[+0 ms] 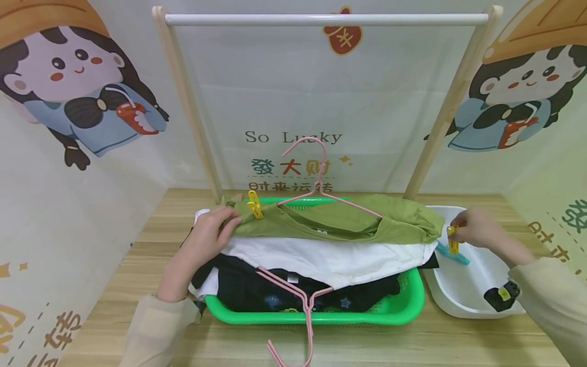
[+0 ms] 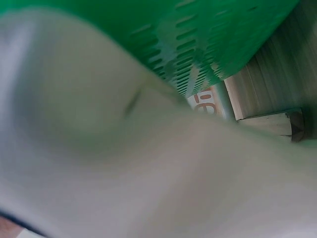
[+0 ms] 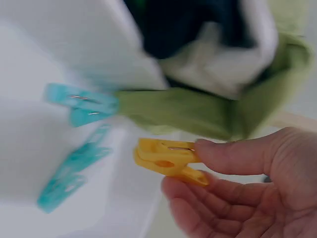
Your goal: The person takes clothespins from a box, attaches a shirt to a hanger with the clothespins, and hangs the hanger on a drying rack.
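Note:
My left hand [image 1: 208, 234] grips the left end of a green shirt [image 1: 399, 224]. Beside its fingers, a yellow clothespin [image 1: 255, 206] stands on that shoulder of the shirt. A pink hanger [image 1: 321, 186] runs into the neckline, hook upward. At the basin's left side, my right hand [image 1: 479, 232] pinches another yellow clothespin [image 1: 453, 240] between thumb and fingers; the right wrist view shows this yellow clothespin [image 3: 166, 156] near the green fabric [image 3: 178, 109]. Two teal clothespins [image 3: 74, 171] appear there too. A blurred sleeve [image 2: 124, 148] fills most of the left wrist view, hiding the left hand.
Below the green shirt, white cloth [image 1: 330, 257] and black cloth [image 1: 247, 290] lie over a green basket [image 1: 412, 300]. More pink hangers [image 1: 307, 316] hang over its front rim. A white basin [image 1: 477, 275] stands right. Behind rises a rack with a white rail [image 1: 321, 19].

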Tool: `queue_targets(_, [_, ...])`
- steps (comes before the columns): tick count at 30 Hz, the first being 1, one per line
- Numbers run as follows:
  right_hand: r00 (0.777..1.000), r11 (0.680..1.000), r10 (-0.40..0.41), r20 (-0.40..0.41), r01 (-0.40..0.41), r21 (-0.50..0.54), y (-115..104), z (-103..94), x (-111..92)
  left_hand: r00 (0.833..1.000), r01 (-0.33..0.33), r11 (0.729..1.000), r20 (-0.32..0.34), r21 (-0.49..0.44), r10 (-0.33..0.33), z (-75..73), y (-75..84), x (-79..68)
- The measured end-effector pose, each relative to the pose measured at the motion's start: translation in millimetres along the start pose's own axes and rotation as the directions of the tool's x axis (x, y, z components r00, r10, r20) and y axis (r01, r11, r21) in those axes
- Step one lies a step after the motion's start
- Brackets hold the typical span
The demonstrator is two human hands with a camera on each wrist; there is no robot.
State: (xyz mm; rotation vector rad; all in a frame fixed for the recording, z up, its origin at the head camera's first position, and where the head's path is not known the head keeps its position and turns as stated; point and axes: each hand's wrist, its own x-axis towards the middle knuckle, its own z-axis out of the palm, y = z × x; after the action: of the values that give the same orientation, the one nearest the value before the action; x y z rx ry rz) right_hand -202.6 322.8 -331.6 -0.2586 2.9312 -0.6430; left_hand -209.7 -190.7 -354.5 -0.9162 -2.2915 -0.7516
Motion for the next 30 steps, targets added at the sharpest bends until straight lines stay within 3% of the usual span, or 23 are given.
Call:
queue_targets(3, [0.990,0.998,-0.054,-0.130,0.058,0.025,-8,-7.2,-8,1.000,-0.001,1.000,-0.001,0.001,0.001,-0.1,0.0,0.5])
queue_targets(6, [0.966,0.995,-0.088,-0.243,0.098,0.028,-19,-13.8,-16,1.000,0.001,1.000,0.001,0.002,-0.001,-0.6,0.3,0.6])
queue_targets(11, [0.922,0.985,-0.127,-0.367,0.160,0.061,-35,-18.2,-27,1.000,0.013,1.000,0.014,0.007,-0.013,-0.9,0.0,-0.4])
queue_targets(17, [0.875,0.961,-0.187,-0.446,0.258,0.104,-55,-14.5,-33,1.000,0.021,1.000,0.022,0.006,-0.021,-1.4,1.3,0.4])
queue_targets(24, [0.811,0.905,-0.289,-0.508,0.404,0.130,-77,-3.9,-27,0.999,0.029,1.000,0.022,0.006,-0.029,-1.7,1.7,0.2])
queue_targets(30, [0.801,0.876,-0.344,-0.490,0.462,0.139,-89,1.4,-21,0.999,0.032,0.999,0.026,0.006,-0.033,-1.7,2.4,0.6])
